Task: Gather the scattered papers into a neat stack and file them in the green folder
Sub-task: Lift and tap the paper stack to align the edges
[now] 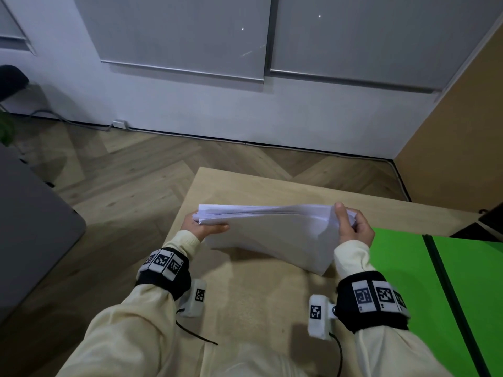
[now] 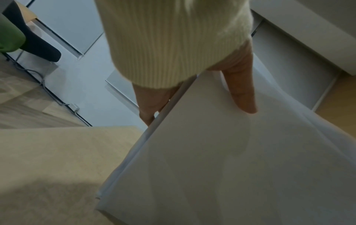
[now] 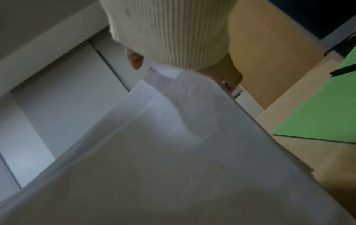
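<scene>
A stack of white papers stands on its lower edge on the wooden table, upright and leaning. My left hand grips its left end, thumb on the near face. My right hand grips its right end, thumb over the top edge. In the left wrist view my thumb lies on the papers and the other fingers are behind them. The right wrist view shows the papers bending under my grip. The green folder lies open flat on the table, to the right of the stack.
The table's left edge drops to a herringbone wood floor. A grey table stands at the left. A black object sits at the table's far right. A wall with grey blinds is behind.
</scene>
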Demonstrator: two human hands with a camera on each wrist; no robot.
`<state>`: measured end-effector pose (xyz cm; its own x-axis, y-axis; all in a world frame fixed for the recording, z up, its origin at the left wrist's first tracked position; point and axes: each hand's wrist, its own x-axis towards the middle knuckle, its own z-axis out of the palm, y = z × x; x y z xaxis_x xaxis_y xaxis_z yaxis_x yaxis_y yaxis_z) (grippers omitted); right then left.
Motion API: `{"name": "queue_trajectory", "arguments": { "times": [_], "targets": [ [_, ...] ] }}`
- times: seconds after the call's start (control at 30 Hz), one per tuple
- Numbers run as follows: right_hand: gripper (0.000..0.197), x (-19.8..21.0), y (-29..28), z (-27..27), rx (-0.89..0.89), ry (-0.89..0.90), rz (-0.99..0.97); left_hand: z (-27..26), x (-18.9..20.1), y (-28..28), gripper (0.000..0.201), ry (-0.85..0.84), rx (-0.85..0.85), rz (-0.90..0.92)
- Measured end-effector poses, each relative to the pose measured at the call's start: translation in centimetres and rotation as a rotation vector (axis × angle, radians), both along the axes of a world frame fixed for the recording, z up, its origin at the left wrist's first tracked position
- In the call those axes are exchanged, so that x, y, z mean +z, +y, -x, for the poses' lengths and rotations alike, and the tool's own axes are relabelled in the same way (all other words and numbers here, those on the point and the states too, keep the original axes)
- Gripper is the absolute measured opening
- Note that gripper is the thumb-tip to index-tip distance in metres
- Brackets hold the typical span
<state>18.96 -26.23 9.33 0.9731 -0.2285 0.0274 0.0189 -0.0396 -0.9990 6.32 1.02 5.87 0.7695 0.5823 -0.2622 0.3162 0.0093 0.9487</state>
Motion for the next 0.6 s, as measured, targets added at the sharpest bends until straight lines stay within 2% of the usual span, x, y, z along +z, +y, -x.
{"name": "queue_trajectory", "arguments": {
  "times": [0.1, 0.23, 0.37, 0.43, 0.53, 0.6],
  "targets": [
    [0.025, -0.5, -0.2, -0.4, -0.038, 0.026, -0.007, 0.0, 0.0, -0.1, 0.03, 0.004, -0.005, -0.006],
    [0.011, -1.6, -0.8, -0.1, -0.034, 0.043, -0.009, 0.2, -0.1, -0.2, 0.032, 0.009, 0.002, 0.025],
    [0.019, -2.8, -1.5, -0.2, 0.038, 0.191, -0.11, 0.0, -0.2, -0.2, 0.029, 0.036, -0.046, 0.005],
    [0.037, -3.7, -2.0, -0.2, 0.106, 0.221, -0.161, -0.4, -0.3, -0.3, 0.026, 0.086, -0.021, -0.032],
    [0.092, -6.9, -3.1, 0.2, 0.244, 0.28, -0.109, -1.2, -0.2, -0.9, 0.025, 0.189, 0.045, -0.096],
    [0.091, -7.7, -3.4, 0.9, 0.326, 0.29, 0.008, -1.8, -0.3, -1.8, 0.045, 0.246, 0.096, -0.108]
  ]
}}
